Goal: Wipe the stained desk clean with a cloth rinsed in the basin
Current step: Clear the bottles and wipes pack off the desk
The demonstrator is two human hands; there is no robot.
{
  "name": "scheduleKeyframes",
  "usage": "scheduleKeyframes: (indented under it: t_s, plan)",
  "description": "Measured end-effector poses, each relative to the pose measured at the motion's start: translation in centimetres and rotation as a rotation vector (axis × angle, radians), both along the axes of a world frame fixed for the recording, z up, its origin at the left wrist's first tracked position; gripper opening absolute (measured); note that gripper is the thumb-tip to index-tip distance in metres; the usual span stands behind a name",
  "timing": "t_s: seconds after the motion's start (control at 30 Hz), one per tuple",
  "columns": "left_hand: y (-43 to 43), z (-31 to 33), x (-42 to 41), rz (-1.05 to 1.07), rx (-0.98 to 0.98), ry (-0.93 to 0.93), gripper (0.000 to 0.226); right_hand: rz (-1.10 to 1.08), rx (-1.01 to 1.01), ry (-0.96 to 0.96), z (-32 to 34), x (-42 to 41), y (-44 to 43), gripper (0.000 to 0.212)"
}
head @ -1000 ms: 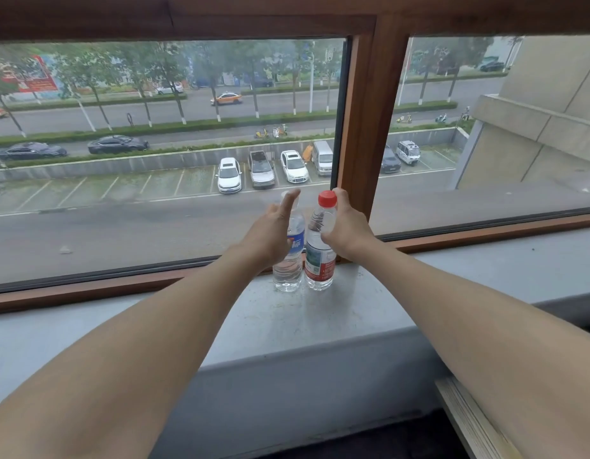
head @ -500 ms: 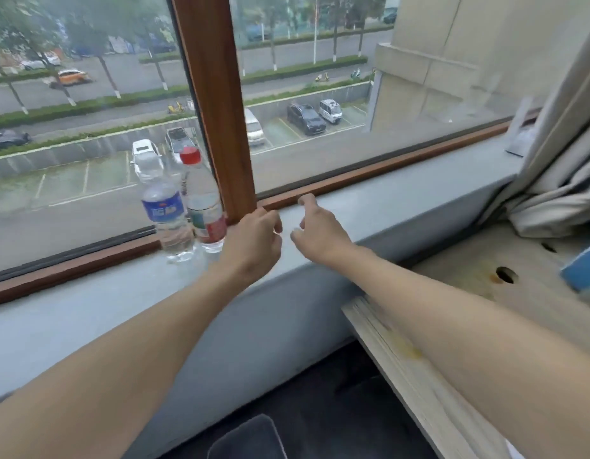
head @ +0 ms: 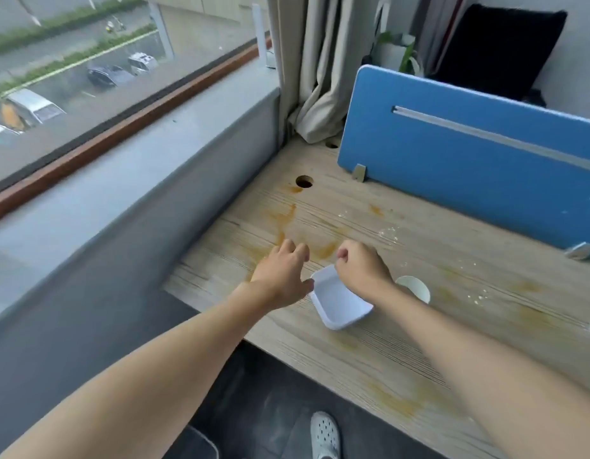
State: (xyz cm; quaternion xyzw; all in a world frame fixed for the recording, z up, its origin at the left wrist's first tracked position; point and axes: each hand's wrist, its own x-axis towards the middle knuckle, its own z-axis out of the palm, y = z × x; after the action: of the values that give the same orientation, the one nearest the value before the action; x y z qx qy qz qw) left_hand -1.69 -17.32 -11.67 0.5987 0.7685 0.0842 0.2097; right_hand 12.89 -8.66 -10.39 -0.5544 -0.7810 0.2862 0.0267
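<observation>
I turned from the bottles to the counter (head: pixel 419 342): left hand (head: pixel 283 270) was open beside the basin (head: pixel 340 303), right hand (head: pixel 361 268) curled, grip unclear.

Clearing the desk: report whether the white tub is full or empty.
Apparently empty: the white tub shows its bare white floor, with nothing inside. Shallow clear water cannot be ruled out.

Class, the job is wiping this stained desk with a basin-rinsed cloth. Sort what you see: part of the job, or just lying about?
Job: desk, orange stains, white tub (likely the basin). No cloth in view.
Lying about: paper cup, blue divider, curtain, potted plant.
</observation>
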Motion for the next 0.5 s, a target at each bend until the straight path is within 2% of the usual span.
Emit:
scheduleKeyframes:
  t_s: [0.1,0.2,0.37,0.5]
  plan:
    - [1.7,-1.6,3.8,-0.103,-0.089,0.017,0.047,-0.078,0.0,-0.082,-1.6,4.8,1.1,0.017]
    - [2.7,-3.3,6.4,-0.203,-0.174,0.113,0.047,-0.098,0.041,-0.154,-3.1,8.2,1.2,0.012]
    - [3.3,-5.8,8.8,-0.228,-0.294,0.213,0.046,-0.02,0.118,-0.336,-5.3,11.0,0.9,0.015]
    - [3.1,-6.7,9.8,-0.21,-0.296,0.274,0.026,0.023,0.156,-0.492,-6.6,11.2,1.0,0.021]
